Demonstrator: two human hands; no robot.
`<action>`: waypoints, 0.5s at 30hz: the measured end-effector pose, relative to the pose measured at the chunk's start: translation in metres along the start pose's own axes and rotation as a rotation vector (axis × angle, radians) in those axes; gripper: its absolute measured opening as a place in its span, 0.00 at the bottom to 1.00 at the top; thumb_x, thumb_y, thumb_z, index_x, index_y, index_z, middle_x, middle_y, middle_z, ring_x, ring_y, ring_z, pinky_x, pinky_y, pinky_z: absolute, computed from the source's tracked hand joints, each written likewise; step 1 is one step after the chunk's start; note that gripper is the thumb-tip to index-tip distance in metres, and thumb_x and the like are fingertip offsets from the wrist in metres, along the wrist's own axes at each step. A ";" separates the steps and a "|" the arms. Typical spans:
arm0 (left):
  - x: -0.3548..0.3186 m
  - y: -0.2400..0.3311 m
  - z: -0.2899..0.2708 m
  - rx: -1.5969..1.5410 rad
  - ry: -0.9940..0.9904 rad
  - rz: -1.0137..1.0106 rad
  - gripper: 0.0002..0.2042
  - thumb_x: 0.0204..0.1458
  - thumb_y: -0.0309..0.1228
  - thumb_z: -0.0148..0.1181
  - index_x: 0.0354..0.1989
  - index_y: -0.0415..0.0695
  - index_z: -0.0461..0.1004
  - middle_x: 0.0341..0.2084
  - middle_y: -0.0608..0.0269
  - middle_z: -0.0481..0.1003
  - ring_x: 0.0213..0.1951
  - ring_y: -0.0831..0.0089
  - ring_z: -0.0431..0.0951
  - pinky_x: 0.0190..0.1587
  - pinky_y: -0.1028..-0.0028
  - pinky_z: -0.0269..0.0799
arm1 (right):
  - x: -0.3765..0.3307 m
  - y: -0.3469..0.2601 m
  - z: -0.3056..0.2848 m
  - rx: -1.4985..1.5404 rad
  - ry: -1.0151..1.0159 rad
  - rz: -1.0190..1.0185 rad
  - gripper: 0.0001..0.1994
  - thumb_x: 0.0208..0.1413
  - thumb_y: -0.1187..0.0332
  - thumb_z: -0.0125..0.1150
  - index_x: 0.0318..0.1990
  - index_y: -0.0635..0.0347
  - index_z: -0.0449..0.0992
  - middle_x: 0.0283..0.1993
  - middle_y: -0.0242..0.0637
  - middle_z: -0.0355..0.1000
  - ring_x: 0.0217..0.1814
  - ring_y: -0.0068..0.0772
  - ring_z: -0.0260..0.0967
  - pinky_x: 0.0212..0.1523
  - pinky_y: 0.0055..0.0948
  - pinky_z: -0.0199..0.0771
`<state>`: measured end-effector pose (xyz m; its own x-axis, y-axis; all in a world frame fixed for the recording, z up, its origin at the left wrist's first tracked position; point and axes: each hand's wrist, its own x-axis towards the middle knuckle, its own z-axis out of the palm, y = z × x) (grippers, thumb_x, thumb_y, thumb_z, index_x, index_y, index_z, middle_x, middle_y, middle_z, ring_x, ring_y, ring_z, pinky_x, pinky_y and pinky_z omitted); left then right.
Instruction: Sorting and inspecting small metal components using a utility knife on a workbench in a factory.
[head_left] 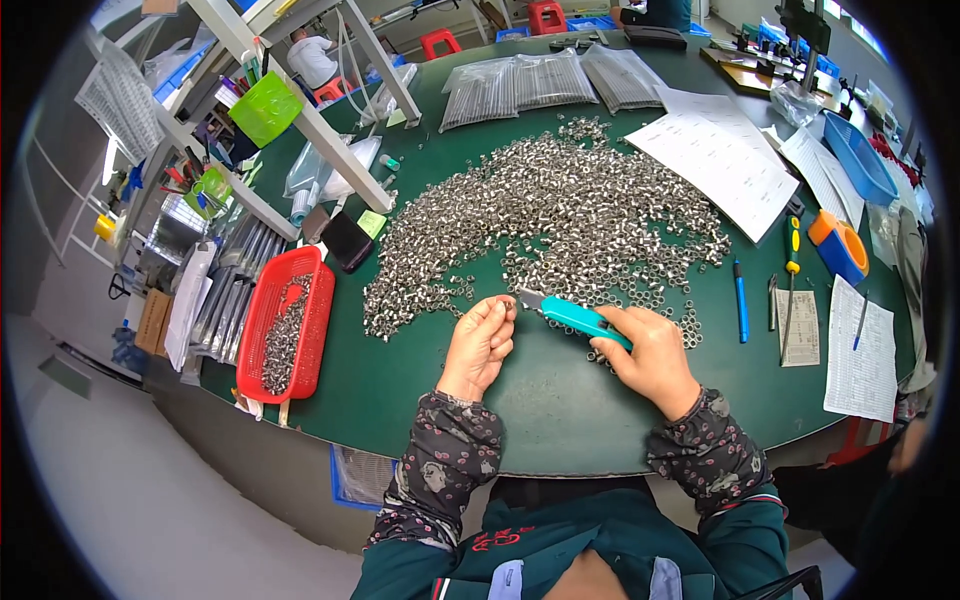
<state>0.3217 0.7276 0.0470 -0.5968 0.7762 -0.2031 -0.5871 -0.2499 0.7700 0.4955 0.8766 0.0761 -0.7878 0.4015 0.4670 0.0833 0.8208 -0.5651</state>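
Observation:
My right hand (pixel 650 352) is wrapped round the handle of a teal utility knife (pixel 577 317), its blade pointing left toward my other hand. With thumb and fingertips, my left hand (pixel 481 343) pinches a small metal ring (pixel 509 304), mostly hidden by the fingers. The blade tip is close to that ring; I cannot tell whether they touch. Just beyond both hands spreads a big pile of small shiny metal rings (pixel 560 205) on the green table (pixel 560 430). Some loose rings lie beside and under the knife.
A red plastic basket (pixel 318 335) holding metal pieces stands at the left. Bagged metal rods (pixel 545 80) lie along the back. To the right are paper sheets (pixel 715 165), a blue pen (pixel 741 300), a yellow-handled screwdriver (pixel 792 250), a tape roll (pixel 838 246) and a blue tray (pixel 858 160).

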 end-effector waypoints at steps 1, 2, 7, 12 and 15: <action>0.000 0.000 -0.001 0.001 0.001 0.001 0.06 0.54 0.29 0.49 0.37 0.40 0.68 0.24 0.69 0.66 0.16 0.88 0.54 0.13 0.88 0.46 | 0.000 0.001 0.002 0.035 -0.038 0.006 0.14 0.43 0.63 0.60 0.39 0.56 0.73 0.22 0.38 0.67 0.27 0.41 0.67 0.25 0.37 0.66; -0.001 0.000 -0.001 -0.004 -0.003 0.005 0.06 0.55 0.29 0.48 0.36 0.40 0.68 0.24 0.69 0.66 0.16 0.88 0.54 0.13 0.88 0.46 | -0.001 0.002 0.004 0.070 -0.076 0.011 0.14 0.43 0.62 0.60 0.38 0.56 0.73 0.23 0.39 0.67 0.27 0.42 0.67 0.26 0.37 0.66; 0.001 -0.002 0.000 0.011 0.005 0.015 0.08 0.55 0.32 0.48 0.35 0.41 0.68 0.23 0.70 0.65 0.16 0.87 0.54 0.13 0.88 0.46 | -0.002 0.005 0.004 0.115 -0.136 0.037 0.14 0.43 0.62 0.60 0.38 0.56 0.73 0.24 0.39 0.68 0.27 0.43 0.67 0.27 0.38 0.66; 0.002 -0.004 -0.002 0.102 -0.040 0.031 0.09 0.55 0.34 0.47 0.34 0.41 0.68 0.21 0.70 0.64 0.16 0.87 0.54 0.14 0.87 0.45 | -0.001 0.007 0.005 0.166 -0.165 0.068 0.13 0.43 0.62 0.60 0.37 0.56 0.74 0.25 0.40 0.69 0.27 0.43 0.68 0.27 0.38 0.66; -0.001 -0.003 0.002 0.054 -0.017 0.026 0.09 0.56 0.34 0.46 0.33 0.41 0.67 0.20 0.71 0.63 0.16 0.87 0.53 0.14 0.87 0.45 | 0.000 0.001 0.002 0.111 -0.125 0.042 0.14 0.43 0.62 0.60 0.37 0.57 0.73 0.26 0.40 0.69 0.28 0.44 0.68 0.27 0.38 0.66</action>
<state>0.3248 0.7290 0.0461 -0.6023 0.7794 -0.1725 -0.5405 -0.2391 0.8067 0.4941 0.8767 0.0738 -0.8552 0.3756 0.3571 0.0557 0.7516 -0.6572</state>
